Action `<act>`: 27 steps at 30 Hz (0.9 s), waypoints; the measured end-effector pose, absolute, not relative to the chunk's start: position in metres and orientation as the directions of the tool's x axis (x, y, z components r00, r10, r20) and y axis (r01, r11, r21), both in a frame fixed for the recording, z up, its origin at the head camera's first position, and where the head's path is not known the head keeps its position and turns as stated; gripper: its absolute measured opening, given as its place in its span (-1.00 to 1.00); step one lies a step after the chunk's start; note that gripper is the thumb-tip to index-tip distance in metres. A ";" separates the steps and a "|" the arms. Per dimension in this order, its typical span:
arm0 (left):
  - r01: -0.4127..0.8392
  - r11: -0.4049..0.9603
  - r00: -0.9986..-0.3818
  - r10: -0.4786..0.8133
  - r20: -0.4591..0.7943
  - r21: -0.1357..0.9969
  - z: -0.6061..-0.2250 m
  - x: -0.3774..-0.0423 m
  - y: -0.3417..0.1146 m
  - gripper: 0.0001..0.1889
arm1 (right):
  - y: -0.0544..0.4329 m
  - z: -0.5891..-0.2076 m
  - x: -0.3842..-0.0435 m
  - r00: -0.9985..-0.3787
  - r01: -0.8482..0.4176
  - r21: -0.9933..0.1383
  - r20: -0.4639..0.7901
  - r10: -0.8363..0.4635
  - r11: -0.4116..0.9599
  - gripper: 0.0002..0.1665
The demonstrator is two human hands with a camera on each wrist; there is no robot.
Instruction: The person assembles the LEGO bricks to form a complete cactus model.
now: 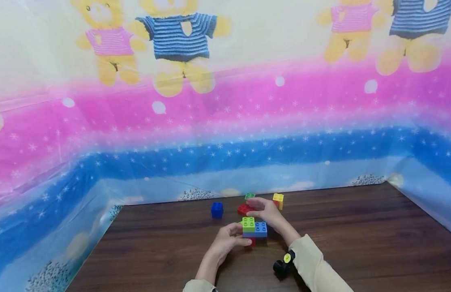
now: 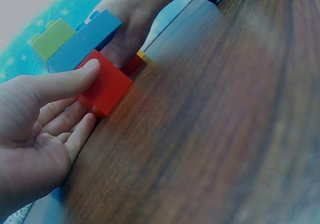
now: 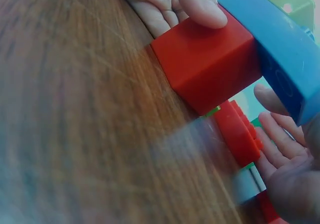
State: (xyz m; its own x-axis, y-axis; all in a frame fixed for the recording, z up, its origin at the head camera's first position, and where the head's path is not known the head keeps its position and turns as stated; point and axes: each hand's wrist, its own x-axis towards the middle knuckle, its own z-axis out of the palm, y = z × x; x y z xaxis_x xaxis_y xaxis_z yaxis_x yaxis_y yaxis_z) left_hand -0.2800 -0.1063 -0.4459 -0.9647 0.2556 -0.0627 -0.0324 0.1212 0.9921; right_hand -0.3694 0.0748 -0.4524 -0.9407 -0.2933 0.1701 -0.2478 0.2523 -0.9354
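My left hand [image 1: 225,242] holds a small stack of toy building bricks by its bottom red brick [image 2: 107,86], with the thumb across one face. On that red brick sits a longer blue brick [image 1: 261,229], jutting out to the right. A lime green brick [image 1: 248,224] covers the blue one's left half. Behind the stack, my right hand [image 1: 267,211] reaches over the table beside another red brick [image 1: 243,209]. Its fingers [image 3: 280,134] look loosely extended close to that brick; contact is unclear.
At the back of the wooden table [image 1: 156,251] are a dark blue brick [image 1: 216,210], a green brick [image 1: 249,196] and a yellow brick [image 1: 278,200] with red beside it. A black device [image 1: 281,267] sits at my right wrist. Printed cloth [image 1: 225,158] borders the table.
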 end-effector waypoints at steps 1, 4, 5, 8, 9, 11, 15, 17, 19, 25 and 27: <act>-0.030 0.120 -0.965 0.255 -0.060 0.992 -0.446 -0.280 -0.106 -0.57 | 0.075 -0.453 -0.369 -0.940 -0.251 -0.935 0.174 -0.294 0.250 -0.43; -0.028 0.122 -0.966 0.251 -0.058 0.992 -0.446 -0.279 -0.106 -0.56 | 0.075 -0.456 -0.369 -0.941 -0.258 -0.931 0.182 -0.286 0.256 -0.43; -0.028 0.125 -0.967 0.249 -0.059 0.992 -0.445 -0.279 -0.106 -0.56 | 0.074 -0.457 -0.369 -0.941 -0.260 -0.929 0.184 -0.283 0.264 -0.42; -0.031 0.136 -0.968 0.243 -0.063 0.990 -0.445 -0.279 -0.106 -0.55 | 0.073 -0.461 -0.370 -0.945 -0.266 -0.922 0.192 -0.265 0.281 -0.42; -0.032 0.139 -0.968 0.242 -0.065 0.990 -0.445 -0.279 -0.106 -0.55 | 0.073 -0.462 -0.370 -0.948 -0.261 -0.923 0.189 -0.257 0.284 -0.42; -0.035 0.142 -0.968 0.240 -0.069 0.989 -0.445 -0.279 -0.106 -0.54 | 0.071 -0.463 -0.371 -0.952 -0.260 -0.921 0.194 -0.238 0.289 -0.42; -0.040 0.145 -0.968 0.240 -0.075 0.989 -0.446 -0.280 -0.105 -0.55 | 0.070 -0.463 -0.370 -0.959 -0.247 -0.921 0.188 -0.211 0.300 -0.44; -0.042 0.146 -0.968 0.241 -0.076 0.988 -0.446 -0.281 -0.105 -0.55 | 0.070 -0.463 -0.369 -0.960 -0.245 -0.916 0.183 -0.213 0.318 -0.46; -0.045 0.146 -0.967 0.241 -0.080 0.988 -0.446 -0.281 -0.105 -0.55 | 0.071 -0.463 -0.368 -0.959 -0.248 -0.908 0.180 -0.221 0.337 -0.46; -0.045 0.145 -0.967 0.243 -0.079 0.988 -0.447 -0.282 -0.104 -0.54 | 0.071 -0.463 -0.367 -0.960 -0.243 -0.907 0.175 -0.219 0.344 -0.48; -0.044 0.146 -0.967 0.243 -0.079 0.988 -0.448 -0.282 -0.104 -0.53 | 0.071 -0.464 -0.366 -0.960 -0.245 -0.907 0.177 -0.217 0.343 -0.49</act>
